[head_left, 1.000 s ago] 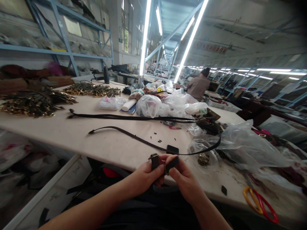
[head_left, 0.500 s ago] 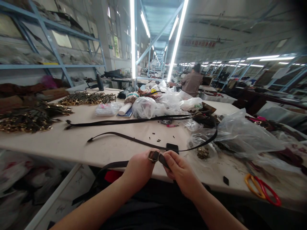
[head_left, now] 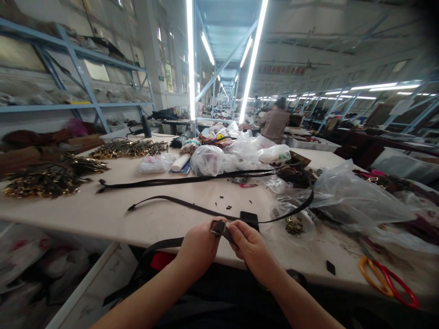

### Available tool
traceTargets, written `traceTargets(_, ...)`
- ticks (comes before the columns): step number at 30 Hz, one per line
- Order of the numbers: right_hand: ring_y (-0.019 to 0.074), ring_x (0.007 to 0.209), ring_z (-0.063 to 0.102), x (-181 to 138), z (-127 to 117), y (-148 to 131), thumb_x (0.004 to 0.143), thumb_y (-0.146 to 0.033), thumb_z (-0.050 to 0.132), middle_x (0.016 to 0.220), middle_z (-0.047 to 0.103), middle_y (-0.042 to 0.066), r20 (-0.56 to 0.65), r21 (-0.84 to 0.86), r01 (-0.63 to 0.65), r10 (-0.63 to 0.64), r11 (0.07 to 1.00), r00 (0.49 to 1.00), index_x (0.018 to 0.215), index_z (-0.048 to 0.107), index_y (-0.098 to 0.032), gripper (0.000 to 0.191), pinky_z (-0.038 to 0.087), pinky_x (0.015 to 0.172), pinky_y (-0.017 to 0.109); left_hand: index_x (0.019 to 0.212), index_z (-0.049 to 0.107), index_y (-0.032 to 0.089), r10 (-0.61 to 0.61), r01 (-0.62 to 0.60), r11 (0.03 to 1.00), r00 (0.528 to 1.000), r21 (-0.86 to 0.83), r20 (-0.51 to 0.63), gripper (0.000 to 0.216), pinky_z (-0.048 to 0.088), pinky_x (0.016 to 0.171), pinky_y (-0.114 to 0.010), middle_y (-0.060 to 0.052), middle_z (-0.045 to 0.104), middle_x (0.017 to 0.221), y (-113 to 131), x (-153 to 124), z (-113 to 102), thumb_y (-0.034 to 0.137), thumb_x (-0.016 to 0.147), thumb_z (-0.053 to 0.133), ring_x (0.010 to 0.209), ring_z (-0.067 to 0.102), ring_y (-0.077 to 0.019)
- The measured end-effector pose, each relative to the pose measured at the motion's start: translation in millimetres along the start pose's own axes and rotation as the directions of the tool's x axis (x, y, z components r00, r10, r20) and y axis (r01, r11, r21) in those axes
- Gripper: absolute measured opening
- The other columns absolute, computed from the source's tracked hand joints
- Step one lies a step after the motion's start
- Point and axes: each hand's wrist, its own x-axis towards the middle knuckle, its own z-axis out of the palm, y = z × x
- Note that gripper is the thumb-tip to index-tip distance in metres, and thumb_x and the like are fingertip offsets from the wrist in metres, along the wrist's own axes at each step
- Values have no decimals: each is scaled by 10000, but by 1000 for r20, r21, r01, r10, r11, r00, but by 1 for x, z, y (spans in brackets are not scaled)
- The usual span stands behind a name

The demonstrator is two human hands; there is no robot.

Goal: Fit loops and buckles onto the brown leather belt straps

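Long fluorescent tubes run down the workshop ceiling above a pale, cluttered counter (head_left: 103, 210). Watching the head view from my remote seat, I see both hands meeting at the counter's near edge. The left hand (head_left: 200, 244) has its grip closed on a small dark metal buckle (head_left: 218, 227), pinched between thumb and fingertips. The right hand (head_left: 252, 249) sits just beside it, its grip closed on the narrow black strap (head_left: 161, 241) right at the buckle. That strap trails leftward and down below the counter edge. I cannot quite tell whether the strap end is through the buckle, since the fingers cover it.

Just beyond the hands lies a second thin black strap with a rectangular black keeper (head_left: 248, 218), and farther off a long black strap (head_left: 185, 179). Crumpled clear plastic bags (head_left: 346, 196) lie to the right, orange-and-red-handled scissors (head_left: 387, 283) are near the right edge, and heaps of brass-fitted straps (head_left: 44, 178) are far left. A person in a brown top (head_left: 276, 124) works well behind.
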Motion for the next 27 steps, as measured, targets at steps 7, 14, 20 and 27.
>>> traceTargets(7,42,440,253,4,-1,-2,787,-590,484,547,367,-44,57,6,-31,30,1000,998,734,459,-156,437,158,392,166,1083,570,220,-6,11,997,998,82,-57,309,439,826,-334,-84,648,1047,-5,0,-6,171,860,362,959,598,-232)
traceTargets(14,51,442,273,9,0,-2,797,-618,433,540,363,-38,6,-62,58,-58,996,998,725,468,-158,467,193,401,176,979,608,196,64,-55,995,992,84,-109,293,460,759,-330,-85,671,864,-2,0,-9,137,844,355,829,622,-230)
traceTargets(20,59,446,290,6,3,-5,815,-603,417,550,387,-28,-61,-93,154,-160,984,985,777,492,-161,450,205,400,186,930,616,197,105,-101,994,983,36,-152,272,455,701,-300,-88,666,832,6,-3,-12,142,836,367,772,615,-215)
traceTargets(27,69,487,298,4,0,-3,765,-616,487,602,418,-11,16,-82,139,-138,987,990,926,578,-152,499,227,430,191,851,632,176,82,-83,995,996,-46,-21,290,453,689,-332,-105,673,840,8,-5,-2,154,858,342,790,620,-236)
